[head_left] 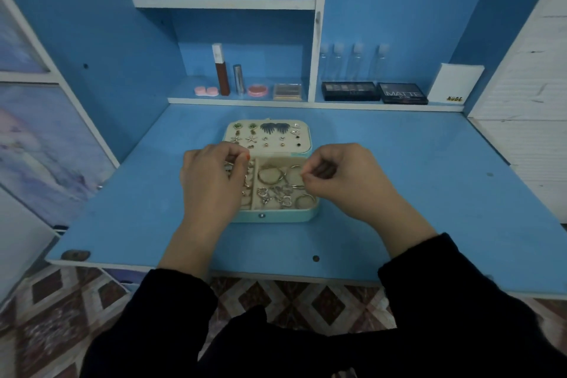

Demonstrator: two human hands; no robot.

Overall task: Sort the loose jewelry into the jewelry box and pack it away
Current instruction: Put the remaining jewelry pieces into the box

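Left hand and right hand both curled over the open jewelry box (can't tell if they're pinching anything).

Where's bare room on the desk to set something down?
Bare desk left of the jewelry box to the desk edge, and right of it to the white wall. Crowded: left hand and right hand over the box, back ledge holds cosmetics.
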